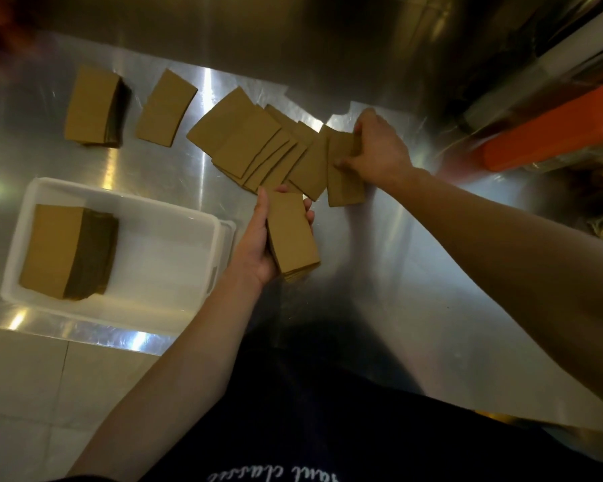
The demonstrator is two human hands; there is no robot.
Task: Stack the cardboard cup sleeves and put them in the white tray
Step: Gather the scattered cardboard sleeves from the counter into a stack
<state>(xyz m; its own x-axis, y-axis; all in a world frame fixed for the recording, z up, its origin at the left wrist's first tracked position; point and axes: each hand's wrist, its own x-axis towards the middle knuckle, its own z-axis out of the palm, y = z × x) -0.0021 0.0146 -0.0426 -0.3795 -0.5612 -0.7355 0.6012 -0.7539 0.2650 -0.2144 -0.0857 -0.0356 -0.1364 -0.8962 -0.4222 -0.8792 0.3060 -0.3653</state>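
Observation:
My left hand (258, 238) grips a small stack of brown cardboard sleeves (293, 231) just right of the white tray (174, 210). My right hand (376, 147) pinches the rightmost sleeve (345, 189) of a fanned spread of several sleeves (255, 144) lying on the steel counter. Inside the tray, at its left side, sits a stack of sleeves (67, 252). Farther back lie a single sleeve (166, 107) and another stack (93, 107).
An orange-capped object (550, 130) lies at the right edge of the steel counter (415, 255), with a steel wall behind. The counter's front edge runs beneath the tray, with tiled floor (49, 394) below on the left.

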